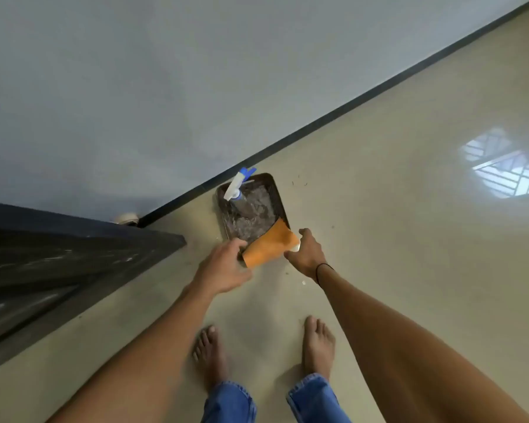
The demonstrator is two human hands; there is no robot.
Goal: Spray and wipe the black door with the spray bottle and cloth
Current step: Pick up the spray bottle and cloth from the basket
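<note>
- One metal tray point(280, 199) on the beige floor point(379, 239), near the wall's dark skirting point(348, 106).
- One spray bottle point(240, 196) stands in the tray at its far end, white trigger head with a blue nozzle tip, clear body.
- One orange cloth point(271, 244) drapes over the tray's near end, partly in the tray, partly over the rim.
- Two hands, both at the tray's near end, one on each side of the cloth.
- Left hand point(226, 265): fingers curled at the cloth's left edge by the tray's near corner; whether they grip cloth, tray rim or both, cannot tell.
- Right hand point(306, 250): fingers curled at the cloth's right edge; a small white bit shows by the fingertips; what exactly it pinches, cannot tell.
- One thin black band point(321, 271) on the right wrist.
- One black door point(58, 264) at the left, its face streaked with pale smears, well apart from the tray.
- One small round pale thing point(127, 218) at the wall base beyond the door's top edge; too small to identify.
- Two bare feet point(209, 355) below, blue jeans cuffs point(231, 401) on both legs.
- One bright window reflection point(501, 166) on the floor, far right.
- A few small specks of debris on the floor around the tray.
</note>
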